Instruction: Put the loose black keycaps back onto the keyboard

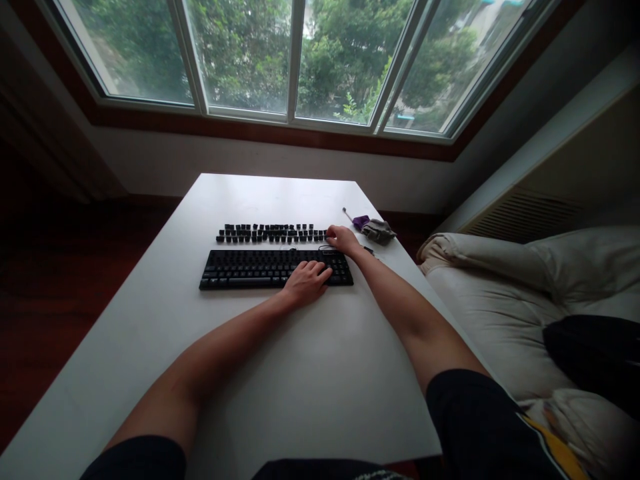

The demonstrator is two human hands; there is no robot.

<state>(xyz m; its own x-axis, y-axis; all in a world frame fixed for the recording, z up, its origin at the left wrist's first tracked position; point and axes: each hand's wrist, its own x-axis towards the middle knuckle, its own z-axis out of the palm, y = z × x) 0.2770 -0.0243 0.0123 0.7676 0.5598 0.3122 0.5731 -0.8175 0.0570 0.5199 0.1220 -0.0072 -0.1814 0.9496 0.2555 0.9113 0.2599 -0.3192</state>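
A black keyboard (245, 269) lies flat on the white table. My left hand (306, 280) rests over its right part, fingers stretched out and lying on the keys around the number pad. Behind the keyboard, loose black keycaps (270, 233) stand in rows. My right hand (341, 239) is at the right end of these rows, thumb and fingers pinched together at a keycap; the fingertips partly hide it. A thin dark cable (326, 248) loops between the keyboard and my right hand.
Right of the rows lie a grey cloth (379, 231), a purple cloth (360, 222) and a thin brush-like stick (347, 214). The white table (270, 373) ends below the window (240, 60). A pale sofa (480, 307) stands close along the right side.
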